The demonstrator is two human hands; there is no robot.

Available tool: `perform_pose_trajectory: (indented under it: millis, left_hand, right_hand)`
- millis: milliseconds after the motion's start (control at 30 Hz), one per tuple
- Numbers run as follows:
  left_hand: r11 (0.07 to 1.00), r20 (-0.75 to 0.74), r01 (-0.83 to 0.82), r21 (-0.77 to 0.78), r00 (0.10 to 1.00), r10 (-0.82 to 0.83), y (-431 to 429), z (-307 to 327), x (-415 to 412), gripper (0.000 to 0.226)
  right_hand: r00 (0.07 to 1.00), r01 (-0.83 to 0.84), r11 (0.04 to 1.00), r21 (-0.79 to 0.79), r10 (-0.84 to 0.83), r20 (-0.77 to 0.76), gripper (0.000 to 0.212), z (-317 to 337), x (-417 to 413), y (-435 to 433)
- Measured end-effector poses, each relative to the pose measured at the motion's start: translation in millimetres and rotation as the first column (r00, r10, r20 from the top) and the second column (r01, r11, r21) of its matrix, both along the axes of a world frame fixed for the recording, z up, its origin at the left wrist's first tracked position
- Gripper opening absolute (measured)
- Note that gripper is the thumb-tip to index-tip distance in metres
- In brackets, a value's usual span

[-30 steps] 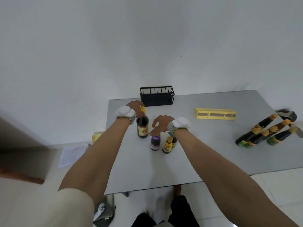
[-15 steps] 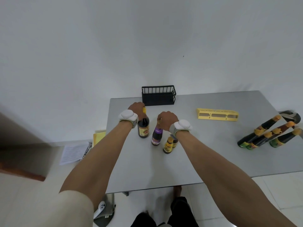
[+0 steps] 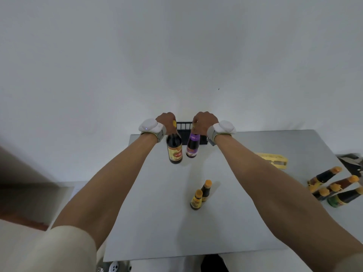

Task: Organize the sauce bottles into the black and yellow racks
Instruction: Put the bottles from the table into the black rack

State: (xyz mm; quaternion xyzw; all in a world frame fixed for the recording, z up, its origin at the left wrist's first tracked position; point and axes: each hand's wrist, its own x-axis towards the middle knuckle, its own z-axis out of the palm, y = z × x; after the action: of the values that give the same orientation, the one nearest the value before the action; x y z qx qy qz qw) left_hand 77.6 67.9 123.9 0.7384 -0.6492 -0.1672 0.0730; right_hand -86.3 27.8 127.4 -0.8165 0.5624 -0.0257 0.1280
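Nearest, two small dark sauce bottles with orange caps (image 3: 200, 194) stand upright and touching on the bare grey tabletop (image 3: 157, 213), waiting their turn. Off to the right, a cluster of taller dark bottles with orange caps (image 3: 334, 186) crowds the table's edge, and beyond them the flat yellow plastic rack (image 3: 275, 160) lies partly hidden behind the right forearm.

Further out, both arms reach forward together. The left hand (image 3: 166, 121) has its fingers curled tight around the neck of a large dark glass bottle with a red and yellow label (image 3: 174, 148), just under its yellow cap. The right hand (image 3: 204, 122) is wrapped the same way around the neck of a slimmer dark bottle with a purple label (image 3: 193, 144). Both bottles hang clear of the table, close together but not quite touching, with their bases swung slightly toward the camera.

Farthest, against the wall, the black wire rack (image 3: 183, 127) shows only a few bars between the two hands; what it holds cannot be seen.

To do this step well, I would bring each bottle upright above the rack first, since necks held this high let the bases swing. Lower one at a time, so that glass does not knock glass, and let go only once each base sits flat inside the bars.
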Motion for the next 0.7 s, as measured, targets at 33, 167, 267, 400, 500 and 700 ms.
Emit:
perform_pose_trajectory:
  millis: [33, 167, 267, 400, 500, 700]
  left_hand:
    - [1.000, 0.003, 0.006, -0.012, 1.000, -0.006, -9, 8, 0, 0.043]
    - [0.998, 0.004, -0.019, -0.053, 1.000, 0.019, -47, 36, -1, 0.037]
    - [0.997, 0.008, -0.047, -0.062, 0.999, 0.047, -67, 50, 2, 0.037]
    - [0.992, 0.002, -0.090, -0.093, 0.996, 0.091, -99, 59, 5, 0.037]
    - [0.988, -0.009, -0.129, -0.091, 0.992, 0.129, -116, 59, 8, 0.036]
    - [0.992, 0.013, -0.121, -0.045, 0.993, 0.121, -142, 40, 10, 0.035]
  right_hand:
    - [1.000, -0.004, 1.000, -0.005, 0.004, 0.006, 0.032, 6, 0, -10]
    - [0.999, -0.027, 1.000, -0.012, 0.027, 0.022, 0.029, 26, 0, -55]
    - [0.999, -0.041, 0.999, -0.011, 0.041, 0.032, 0.031, 35, 2, -82]
    - [0.998, -0.047, 0.999, -0.018, 0.048, 0.050, 0.031, 37, 5, -122]
    - [0.997, -0.038, 0.999, -0.001, 0.038, 0.069, 0.032, 33, 6, -146]
    - [0.995, -0.059, 0.998, 0.036, 0.056, 0.080, 0.028, 8, 11, -179]
